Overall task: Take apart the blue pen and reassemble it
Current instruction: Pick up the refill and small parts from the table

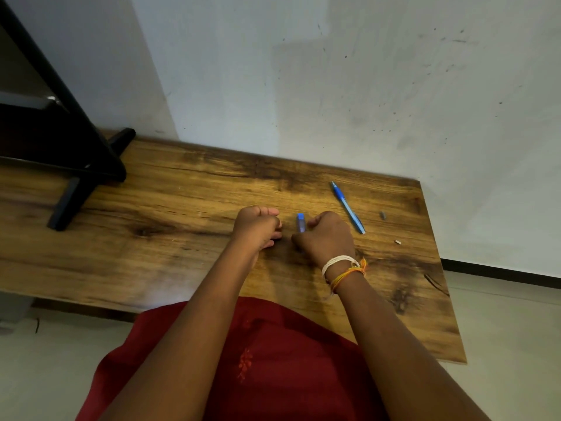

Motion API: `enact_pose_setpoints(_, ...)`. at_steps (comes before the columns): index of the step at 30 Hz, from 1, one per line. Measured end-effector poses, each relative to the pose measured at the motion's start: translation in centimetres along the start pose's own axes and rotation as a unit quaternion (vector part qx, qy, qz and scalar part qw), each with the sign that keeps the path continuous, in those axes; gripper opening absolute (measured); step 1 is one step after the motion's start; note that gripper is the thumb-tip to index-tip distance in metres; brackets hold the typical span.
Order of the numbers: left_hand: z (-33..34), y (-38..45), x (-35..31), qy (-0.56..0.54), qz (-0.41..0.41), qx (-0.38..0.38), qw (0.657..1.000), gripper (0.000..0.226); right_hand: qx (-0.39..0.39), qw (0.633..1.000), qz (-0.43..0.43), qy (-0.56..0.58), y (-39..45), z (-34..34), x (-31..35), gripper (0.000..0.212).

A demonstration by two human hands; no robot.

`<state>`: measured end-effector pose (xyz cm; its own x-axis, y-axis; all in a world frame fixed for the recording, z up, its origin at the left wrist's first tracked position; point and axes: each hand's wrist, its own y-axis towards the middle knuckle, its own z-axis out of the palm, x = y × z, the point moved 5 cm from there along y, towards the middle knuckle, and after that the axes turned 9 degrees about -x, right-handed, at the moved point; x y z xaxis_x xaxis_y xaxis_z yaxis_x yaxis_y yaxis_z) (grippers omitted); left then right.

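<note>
Red fabric garment (273,360) fills the near foreground, with two bare forearms reaching forward over the near edge of the wood-grain laminate tabletop (151,253). White and orange-yellow thread bands (343,267) circle the right wrist. Both hands rest near the middle of the tabletop, just apart from each other. Left hand (258,229): fingers curled inward toward the palm; whether this grip encloses anything cannot be told. Right hand (328,235): fingers curled into a fist-like grip with the thumb toward a short blue translucent pen piece (300,222), which stands out at the hand's far inner side, between the two hands; whether the fingers pinch it or merely lie beside it cannot be told. Toward the right edge, a small pale cylindrical piece (398,242) and, farther back, a small dark grey piece (382,215) lie separately on the bare wood. Between these and the right hand, a long slim blue pen body (347,207) lies diagonally, its pointed tip toward the far edge. At the far left corner stands a black stand (91,165) with spreading feet. Beyond the far edge rises a scuffed white wall (334,86).
</note>
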<state>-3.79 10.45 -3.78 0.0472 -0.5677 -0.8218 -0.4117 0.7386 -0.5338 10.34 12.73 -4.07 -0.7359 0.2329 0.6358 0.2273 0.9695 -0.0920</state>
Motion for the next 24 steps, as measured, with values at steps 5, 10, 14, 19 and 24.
enact_pose_setpoints(5,0.3,-0.2,-0.1,-0.007,0.012,0.0,1.0,0.019,0.029,0.994,0.041,0.097,0.4,0.4,-0.1,0.012)
enact_pose_setpoints(10,0.7,-0.7,-0.1,-0.046,-0.023,0.035,0.998,0.02,0.125,0.895,0.188,0.386,0.0,1.1,0.3,0.014)
enact_pose_setpoints(14,1.1,-1.0,-0.1,-0.111,-0.047,0.071,0.99,0.016,0.141,0.827,0.23,0.494,-0.2,1.0,0.4,0.01)
enact_pose_setpoints(19,0.7,-0.3,-0.3,-0.122,0.002,0.027,0.992,0.007,0.172,0.833,0.228,0.473,-0.2,0.8,0.3,0.012)
enact_pose_setpoints(24,0.5,0.3,-0.3,-0.115,0.016,-0.009,0.993,0.008,0.105,0.801,0.224,0.546,0.9,-0.6,0.0,0.016)
